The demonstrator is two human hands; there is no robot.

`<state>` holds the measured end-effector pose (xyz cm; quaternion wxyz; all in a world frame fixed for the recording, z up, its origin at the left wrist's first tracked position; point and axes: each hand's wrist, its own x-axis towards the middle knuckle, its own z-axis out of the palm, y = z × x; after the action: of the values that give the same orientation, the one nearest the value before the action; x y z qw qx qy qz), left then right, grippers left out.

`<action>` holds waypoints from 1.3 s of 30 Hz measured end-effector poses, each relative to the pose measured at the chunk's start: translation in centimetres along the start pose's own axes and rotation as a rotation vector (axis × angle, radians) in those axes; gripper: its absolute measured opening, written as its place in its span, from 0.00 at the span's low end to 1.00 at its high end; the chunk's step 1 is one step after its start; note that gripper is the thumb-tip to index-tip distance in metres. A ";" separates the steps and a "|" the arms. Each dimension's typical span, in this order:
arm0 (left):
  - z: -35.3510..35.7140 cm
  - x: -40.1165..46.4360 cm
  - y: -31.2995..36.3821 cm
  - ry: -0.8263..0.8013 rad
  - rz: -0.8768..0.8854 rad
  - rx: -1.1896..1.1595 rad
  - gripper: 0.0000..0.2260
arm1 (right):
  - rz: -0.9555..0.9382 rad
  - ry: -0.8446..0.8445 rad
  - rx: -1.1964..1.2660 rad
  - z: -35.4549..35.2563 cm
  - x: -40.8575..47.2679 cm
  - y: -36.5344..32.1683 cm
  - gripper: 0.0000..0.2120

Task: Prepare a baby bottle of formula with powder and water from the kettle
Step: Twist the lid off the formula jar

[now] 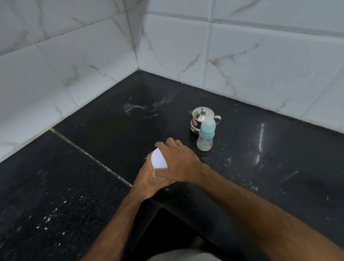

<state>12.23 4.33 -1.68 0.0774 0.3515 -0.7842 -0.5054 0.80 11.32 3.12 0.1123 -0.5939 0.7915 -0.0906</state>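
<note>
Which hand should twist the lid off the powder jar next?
The right hand: it already lies over the white lid, fingers curled round its rim, while the left hand grips the jar body from below and can steady it.

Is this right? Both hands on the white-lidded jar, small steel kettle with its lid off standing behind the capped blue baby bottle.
One thing is wrong: the small steel kettle has its knobbed lid on, not off, as the head view shows. The rest holds: the left hand grips the white-lidded jar from below, the right hand grips its top, and the kettle stands behind the capped blue baby bottle.
</note>
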 end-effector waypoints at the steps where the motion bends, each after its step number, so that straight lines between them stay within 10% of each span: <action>1: 0.1 0.0 0.3 -0.017 0.008 0.015 0.46 | -0.015 -0.022 0.037 -0.1 0.0 0.0 0.39; 29: 0.3 0.7 -0.9 0.004 0.072 0.037 0.43 | -0.074 -0.044 0.259 -0.9 0.5 0.8 0.35; 39: -0.1 0.7 -2.2 0.014 0.135 -0.014 0.41 | -0.004 0.362 0.667 1.2 -4.5 4.2 0.32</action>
<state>12.78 3.28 -3.67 0.1194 0.3006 -0.8020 -0.5022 -1.55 16.84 1.15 0.1576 -0.5007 0.7242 -0.4472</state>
